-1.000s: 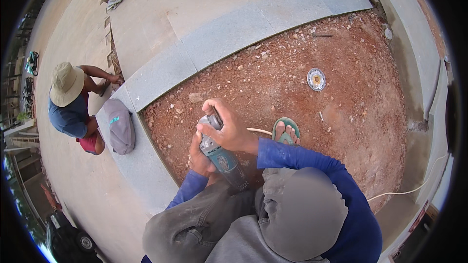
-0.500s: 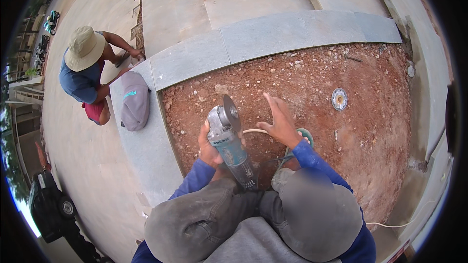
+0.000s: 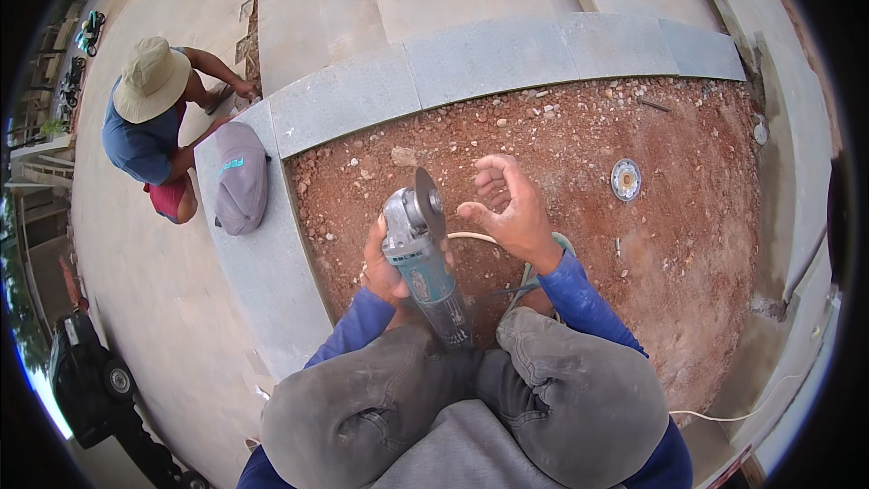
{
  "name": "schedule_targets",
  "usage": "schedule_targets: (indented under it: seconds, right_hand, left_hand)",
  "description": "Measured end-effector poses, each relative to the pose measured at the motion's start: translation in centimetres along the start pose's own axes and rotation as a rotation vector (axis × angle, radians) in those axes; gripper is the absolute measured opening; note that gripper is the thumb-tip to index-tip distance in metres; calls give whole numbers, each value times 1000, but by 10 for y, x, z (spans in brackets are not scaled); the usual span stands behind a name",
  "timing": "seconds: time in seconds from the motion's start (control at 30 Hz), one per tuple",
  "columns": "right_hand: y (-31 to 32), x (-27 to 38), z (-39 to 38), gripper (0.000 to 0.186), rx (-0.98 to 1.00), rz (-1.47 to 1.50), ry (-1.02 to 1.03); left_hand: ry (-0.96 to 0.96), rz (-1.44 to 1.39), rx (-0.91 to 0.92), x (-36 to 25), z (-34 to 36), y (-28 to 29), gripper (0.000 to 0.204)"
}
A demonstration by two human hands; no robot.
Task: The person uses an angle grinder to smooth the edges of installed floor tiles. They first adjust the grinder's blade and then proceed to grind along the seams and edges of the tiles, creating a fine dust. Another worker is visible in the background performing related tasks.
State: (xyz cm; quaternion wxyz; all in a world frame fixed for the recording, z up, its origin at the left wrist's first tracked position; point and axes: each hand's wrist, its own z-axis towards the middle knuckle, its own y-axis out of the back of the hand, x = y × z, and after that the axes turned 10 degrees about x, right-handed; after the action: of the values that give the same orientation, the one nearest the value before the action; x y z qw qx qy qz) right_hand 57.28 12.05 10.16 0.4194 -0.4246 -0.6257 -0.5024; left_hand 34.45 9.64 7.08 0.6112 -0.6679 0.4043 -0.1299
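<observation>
Two hands work here: my left hand point(image 3: 385, 267) is clamped on the angle grinder point(image 3: 424, 263) above the red soil point(image 3: 579, 154), while my right hand point(image 3: 507, 208), fingers apart, hovers just beside its disc point(image 3: 425, 201), so I fear a cut.

A curved border of grey stone slabs point(image 3: 489, 63) edged a bed of red, gravelly soil point(image 3: 579, 163). A small round metal disc point(image 3: 625, 179) lay on the soil. A grey cap point(image 3: 241, 177) rested on the slabs, just beside a crouching person in a tan brimmed hat point(image 3: 150, 78). A dark vehicle point(image 3: 86, 371) stood on the pavement well apart.
</observation>
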Motion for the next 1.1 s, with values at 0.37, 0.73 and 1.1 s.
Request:
schedule_targets:
  seconds: [0.37, 0.73, 1.1]
  right_hand:
    - [-4, 9, -4, 70, 75, 66, -14]
    - [-7, 15, -2, 63, 218, 180, -35]
    - [10, 18, 5, 60, 385, 199, -10]
  left_hand:
    - [34, -6, -122, 1, 4, -7, 83]
    - [40, -45, -103, 2, 10, 0, 84]
    - [39, 27, 27, 3, 17, 0, 84]
